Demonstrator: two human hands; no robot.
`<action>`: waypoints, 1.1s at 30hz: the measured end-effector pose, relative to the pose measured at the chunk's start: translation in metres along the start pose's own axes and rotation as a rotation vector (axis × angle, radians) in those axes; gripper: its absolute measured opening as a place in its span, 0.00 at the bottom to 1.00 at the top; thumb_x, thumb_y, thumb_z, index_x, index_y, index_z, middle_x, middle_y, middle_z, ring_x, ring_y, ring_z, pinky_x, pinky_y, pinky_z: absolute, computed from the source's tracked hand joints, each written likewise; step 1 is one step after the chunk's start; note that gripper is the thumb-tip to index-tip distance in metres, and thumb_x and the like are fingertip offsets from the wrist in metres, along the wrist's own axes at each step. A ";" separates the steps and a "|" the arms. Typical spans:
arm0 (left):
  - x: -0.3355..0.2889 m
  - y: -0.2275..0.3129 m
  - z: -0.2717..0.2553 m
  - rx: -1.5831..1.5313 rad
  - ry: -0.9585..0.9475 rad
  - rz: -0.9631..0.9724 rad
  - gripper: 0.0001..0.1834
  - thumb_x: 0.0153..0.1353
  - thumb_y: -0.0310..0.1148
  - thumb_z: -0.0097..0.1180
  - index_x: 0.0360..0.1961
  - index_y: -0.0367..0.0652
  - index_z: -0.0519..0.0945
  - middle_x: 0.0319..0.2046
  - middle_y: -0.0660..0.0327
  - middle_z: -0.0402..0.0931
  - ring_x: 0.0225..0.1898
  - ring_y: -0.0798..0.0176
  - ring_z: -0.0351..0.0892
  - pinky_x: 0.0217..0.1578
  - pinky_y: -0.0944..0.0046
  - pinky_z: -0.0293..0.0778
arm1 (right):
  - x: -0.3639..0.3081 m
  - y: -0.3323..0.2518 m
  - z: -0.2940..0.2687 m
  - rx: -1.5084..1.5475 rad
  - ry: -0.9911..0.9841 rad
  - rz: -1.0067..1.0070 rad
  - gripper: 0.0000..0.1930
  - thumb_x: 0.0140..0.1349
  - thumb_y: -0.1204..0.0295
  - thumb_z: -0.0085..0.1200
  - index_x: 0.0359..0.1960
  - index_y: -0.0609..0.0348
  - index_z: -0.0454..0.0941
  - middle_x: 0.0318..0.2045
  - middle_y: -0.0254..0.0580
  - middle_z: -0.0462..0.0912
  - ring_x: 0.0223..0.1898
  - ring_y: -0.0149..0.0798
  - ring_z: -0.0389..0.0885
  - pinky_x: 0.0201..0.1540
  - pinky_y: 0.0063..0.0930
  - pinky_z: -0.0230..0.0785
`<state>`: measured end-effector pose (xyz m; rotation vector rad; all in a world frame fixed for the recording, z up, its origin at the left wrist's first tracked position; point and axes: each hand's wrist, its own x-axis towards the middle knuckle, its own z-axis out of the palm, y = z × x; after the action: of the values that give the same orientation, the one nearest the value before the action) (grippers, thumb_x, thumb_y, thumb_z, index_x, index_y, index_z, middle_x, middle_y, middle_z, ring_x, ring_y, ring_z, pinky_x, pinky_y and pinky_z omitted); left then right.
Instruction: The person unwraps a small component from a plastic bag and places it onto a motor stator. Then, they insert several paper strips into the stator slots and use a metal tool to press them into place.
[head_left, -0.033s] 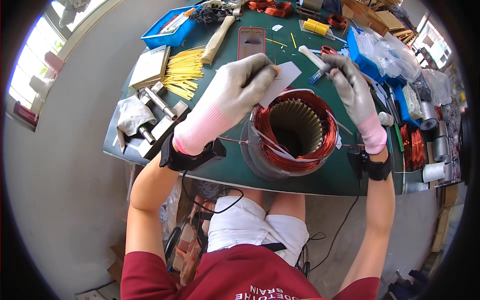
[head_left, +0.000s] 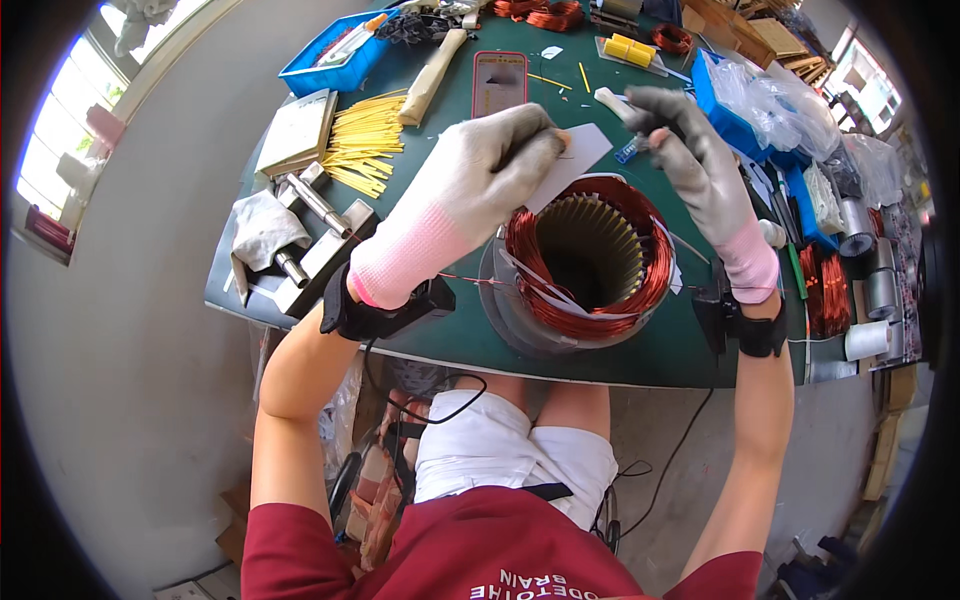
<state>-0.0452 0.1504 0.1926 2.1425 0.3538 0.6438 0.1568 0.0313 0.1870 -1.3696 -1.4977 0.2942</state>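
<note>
My left hand, in a white and grey work glove with a pink cuff, pinches a white slip of insulating paper. The slip hangs just above the far rim of a motor stator. Copper windings ring the stator's bore, and pale strips show between them. My right hand, gloved the same way, is raised to the right beyond the stator. Its thumb and fingers are apart, and I see nothing between them. Thin red wires run out from the stator's left side towards my left wrist.
Yellow sticks, a pad of paper and metal bars lie at left. A phone, a pale mallet-like tool and a blue tray stand farther back. Blue bins and copper coils crowd the right.
My right hand's fingers have spread and shifted slightly left and up. My left hand and the slip have moved a little to the right.
</note>
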 end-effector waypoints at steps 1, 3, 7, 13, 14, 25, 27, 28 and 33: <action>-0.001 0.006 0.002 0.011 -0.019 0.026 0.12 0.66 0.33 0.43 0.35 0.34 0.72 0.23 0.62 0.67 0.26 0.72 0.64 0.29 0.70 0.64 | 0.005 -0.017 0.010 0.143 -0.068 0.012 0.16 0.65 0.67 0.48 0.50 0.63 0.70 0.32 0.33 0.73 0.37 0.27 0.71 0.45 0.20 0.65; 0.001 -0.001 0.014 0.059 0.040 0.122 0.11 0.65 0.32 0.44 0.36 0.33 0.72 0.24 0.59 0.68 0.27 0.69 0.66 0.30 0.68 0.65 | 0.007 -0.025 0.017 0.133 -0.208 0.087 0.13 0.62 0.71 0.52 0.45 0.63 0.72 0.32 0.32 0.75 0.35 0.24 0.71 0.42 0.18 0.65; -0.018 -0.001 0.029 0.284 0.071 0.087 0.13 0.60 0.32 0.51 0.44 0.37 0.72 0.38 0.50 0.68 0.39 0.53 0.72 0.43 0.61 0.68 | -0.012 -0.008 -0.003 0.227 -0.028 0.330 0.10 0.62 0.70 0.54 0.42 0.62 0.74 0.33 0.33 0.78 0.32 0.22 0.74 0.35 0.18 0.70; -0.006 -0.024 0.024 0.255 -0.091 0.080 0.15 0.49 0.23 0.45 0.41 0.38 0.72 0.41 0.49 0.64 0.45 0.49 0.68 0.49 0.59 0.66 | -0.038 0.005 -0.020 0.454 0.147 0.474 0.10 0.61 0.72 0.55 0.42 0.60 0.71 0.33 0.35 0.78 0.30 0.28 0.81 0.31 0.19 0.76; -0.002 -0.029 0.021 0.189 -0.130 0.108 0.13 0.49 0.23 0.45 0.39 0.37 0.71 0.39 0.50 0.64 0.42 0.52 0.69 0.46 0.60 0.67 | -0.041 0.005 -0.022 0.447 0.154 0.478 0.10 0.61 0.72 0.55 0.42 0.60 0.71 0.33 0.35 0.78 0.30 0.28 0.81 0.31 0.19 0.76; 0.022 -0.022 0.005 0.576 -0.194 0.329 0.07 0.53 0.29 0.54 0.31 0.38 0.73 0.33 0.52 0.65 0.36 0.49 0.70 0.39 0.57 0.69 | -0.052 -0.002 -0.023 0.567 0.193 0.409 0.10 0.61 0.73 0.53 0.39 0.62 0.66 0.34 0.43 0.76 0.36 0.34 0.81 0.42 0.28 0.77; 0.009 -0.012 0.006 0.684 -0.148 0.344 0.06 0.53 0.29 0.54 0.30 0.38 0.73 0.32 0.52 0.64 0.34 0.48 0.71 0.37 0.55 0.69 | -0.060 0.007 -0.030 0.542 0.179 0.408 0.10 0.61 0.73 0.53 0.39 0.62 0.66 0.35 0.43 0.77 0.37 0.34 0.81 0.44 0.28 0.75; -0.003 -0.003 0.001 0.645 -0.176 0.311 0.07 0.53 0.29 0.54 0.29 0.37 0.72 0.30 0.53 0.64 0.33 0.47 0.70 0.36 0.54 0.69 | -0.064 0.011 -0.032 0.499 0.210 0.366 0.11 0.61 0.73 0.53 0.41 0.63 0.66 0.37 0.44 0.77 0.37 0.34 0.80 0.46 0.28 0.74; -0.050 0.048 -0.049 0.381 -0.510 0.125 0.09 0.55 0.32 0.55 0.27 0.36 0.73 0.29 0.55 0.67 0.28 0.53 0.70 0.32 0.57 0.68 | -0.071 0.011 -0.024 0.391 0.265 0.400 0.16 0.62 0.69 0.53 0.49 0.63 0.69 0.37 0.34 0.76 0.37 0.27 0.77 0.40 0.19 0.70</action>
<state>-0.1128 0.1301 0.2399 2.6101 0.0630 0.0777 0.1684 -0.0351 0.1527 -1.3181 -0.8846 0.5984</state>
